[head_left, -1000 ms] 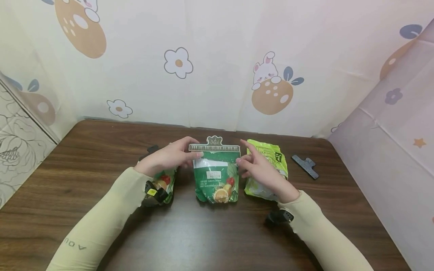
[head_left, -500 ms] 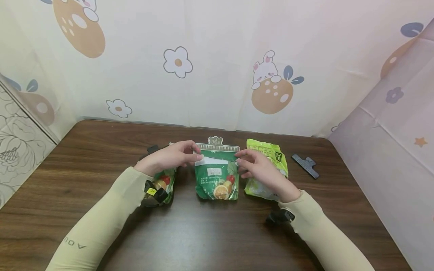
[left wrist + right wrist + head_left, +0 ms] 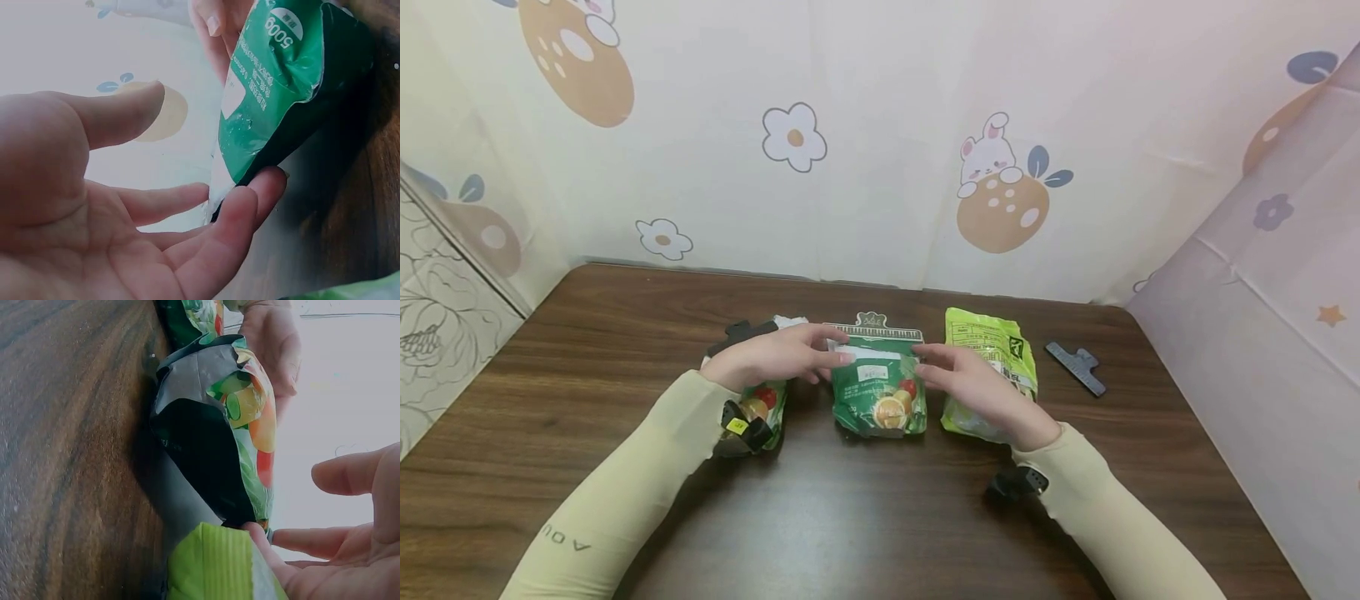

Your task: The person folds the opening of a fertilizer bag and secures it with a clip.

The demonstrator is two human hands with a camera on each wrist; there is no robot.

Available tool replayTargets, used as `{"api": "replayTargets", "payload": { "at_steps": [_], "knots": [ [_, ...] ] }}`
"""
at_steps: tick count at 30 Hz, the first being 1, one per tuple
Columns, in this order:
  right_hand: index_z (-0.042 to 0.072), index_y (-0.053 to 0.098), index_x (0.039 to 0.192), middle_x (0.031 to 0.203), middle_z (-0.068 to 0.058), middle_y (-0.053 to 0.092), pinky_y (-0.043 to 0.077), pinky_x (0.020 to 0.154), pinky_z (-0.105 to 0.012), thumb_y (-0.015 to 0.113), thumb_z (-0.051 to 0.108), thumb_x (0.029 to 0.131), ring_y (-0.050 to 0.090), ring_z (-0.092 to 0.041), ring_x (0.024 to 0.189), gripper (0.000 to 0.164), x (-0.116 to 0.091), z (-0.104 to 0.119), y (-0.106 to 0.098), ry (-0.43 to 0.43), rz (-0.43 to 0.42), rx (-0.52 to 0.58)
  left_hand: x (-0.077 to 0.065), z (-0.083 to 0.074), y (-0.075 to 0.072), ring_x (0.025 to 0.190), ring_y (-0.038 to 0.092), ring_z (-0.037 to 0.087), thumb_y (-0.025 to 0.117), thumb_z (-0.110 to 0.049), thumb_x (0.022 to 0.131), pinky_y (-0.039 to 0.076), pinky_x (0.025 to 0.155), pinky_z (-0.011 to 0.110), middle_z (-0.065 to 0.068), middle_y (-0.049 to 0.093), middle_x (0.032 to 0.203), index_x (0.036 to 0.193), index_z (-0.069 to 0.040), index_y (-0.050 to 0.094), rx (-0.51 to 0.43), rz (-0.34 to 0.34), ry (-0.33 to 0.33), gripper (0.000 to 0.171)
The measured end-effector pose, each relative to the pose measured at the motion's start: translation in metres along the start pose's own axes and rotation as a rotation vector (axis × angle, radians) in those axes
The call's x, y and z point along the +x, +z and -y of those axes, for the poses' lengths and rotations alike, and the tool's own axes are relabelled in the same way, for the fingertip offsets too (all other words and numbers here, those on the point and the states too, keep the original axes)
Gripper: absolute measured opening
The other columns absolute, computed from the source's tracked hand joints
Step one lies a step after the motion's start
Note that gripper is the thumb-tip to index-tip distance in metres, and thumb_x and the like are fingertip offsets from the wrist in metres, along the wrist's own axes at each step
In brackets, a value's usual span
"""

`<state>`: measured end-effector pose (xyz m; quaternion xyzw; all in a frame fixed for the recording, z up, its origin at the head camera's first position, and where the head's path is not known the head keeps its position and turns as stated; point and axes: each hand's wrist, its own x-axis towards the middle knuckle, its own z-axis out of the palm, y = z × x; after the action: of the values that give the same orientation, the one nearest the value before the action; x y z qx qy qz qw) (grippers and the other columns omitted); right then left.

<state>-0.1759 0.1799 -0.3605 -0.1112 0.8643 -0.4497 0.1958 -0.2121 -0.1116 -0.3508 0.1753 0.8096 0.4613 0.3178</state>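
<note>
Left grip (image 3: 777, 357) and right grip (image 3: 977, 383), both loosely spread, touch the green pouch (image 3: 868, 396) between them; likely soft, slippery, best held by both sides.

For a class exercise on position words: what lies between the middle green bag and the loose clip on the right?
In the head view, the yellow-green bag lies there, with the right hand partly covering it.
</note>
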Motion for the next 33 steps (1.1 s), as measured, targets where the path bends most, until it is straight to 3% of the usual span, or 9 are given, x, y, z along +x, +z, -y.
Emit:
{"api": "replayTargets", "payload": {
  "at_steps": [6,12,19,24,27,31,33],
  "knots": [
    [0.008,0.047,0.148,0.150,-0.011,0.046,0.030,0.111,-0.055,0.058,0.034,0.100,0.039,-0.031,0.139,0.055,-0.0011,0.0031,0.0014,0.013,0.005,-0.101,0.0003,-0.0017,0.0011,0.103,0.066,0.024,0.062,-0.037,0.099,0.051,0.092,0.041,0.012,0.063,0.122,0.145,-0.002,0.046,0.005,-0.014,-0.012,0.060],
    [0.007,0.046,0.148,0.150,-0.012,0.046,0.029,0.112,-0.054,0.057,0.036,0.100,0.037,-0.030,0.140,0.057,-0.0016,0.0041,0.0041,0.032,0.027,-0.113,0.0022,-0.0018,0.0015,0.103,0.067,0.023,0.060,-0.041,0.099,0.052,0.091,0.039,0.012,0.064,0.126,0.143,-0.002,0.049,0.023,-0.027,-0.037,0.059],
    [0.011,0.046,0.148,0.151,-0.013,0.044,0.029,0.111,-0.056,0.057,0.041,0.100,0.038,-0.030,0.139,0.058,-0.0047,0.0022,0.0061,0.063,0.067,-0.081,0.0026,0.0002,0.0030,0.106,0.065,0.024,0.059,-0.049,0.098,0.051,0.092,0.043,0.010,0.065,0.124,0.141,-0.006,0.053,0.190,-0.063,-0.058,0.061],
    [0.008,0.045,0.149,0.151,-0.012,0.044,0.029,0.112,-0.054,0.057,0.041,0.100,0.037,-0.030,0.140,0.060,-0.0061,0.0025,0.0053,0.035,0.081,-0.109,0.0029,0.0001,0.0055,0.117,0.060,0.025,0.055,-0.054,0.098,0.048,0.096,0.048,0.009,0.062,0.131,0.137,-0.009,0.059,0.363,-0.126,-0.027,0.060],
    [0.008,0.045,0.149,0.149,-0.011,0.046,0.030,0.112,-0.052,0.057,0.042,0.100,0.038,-0.029,0.139,0.060,-0.0056,0.0023,0.0038,0.004,0.094,-0.164,0.0018,-0.0016,0.0067,0.105,0.065,0.023,0.054,-0.052,0.099,0.051,0.088,0.045,0.008,0.069,0.116,0.133,-0.009,0.062,0.420,-0.154,-0.013,0.055],
    [0.010,0.050,0.146,0.145,-0.007,0.052,0.033,0.111,-0.050,0.056,0.044,0.100,0.043,-0.025,0.136,0.058,-0.0062,0.0014,-0.0003,0.008,0.113,-0.213,-0.0016,-0.0052,0.0072,0.082,0.069,0.021,0.056,-0.046,0.100,0.052,0.074,0.038,0.006,0.072,0.088,0.131,-0.007,0.063,0.382,-0.156,-0.031,0.050],
    [0.009,0.053,0.143,0.141,-0.006,0.055,0.035,0.109,-0.050,0.056,0.044,0.100,0.049,-0.023,0.132,0.055,-0.0070,0.0008,-0.0029,0.016,0.123,-0.220,-0.0033,-0.0067,0.0070,0.079,0.069,0.021,0.056,-0.046,0.100,0.052,0.072,0.036,0.005,0.071,0.083,0.131,-0.007,0.063,0.369,-0.161,-0.045,0.051]
  ]
}}
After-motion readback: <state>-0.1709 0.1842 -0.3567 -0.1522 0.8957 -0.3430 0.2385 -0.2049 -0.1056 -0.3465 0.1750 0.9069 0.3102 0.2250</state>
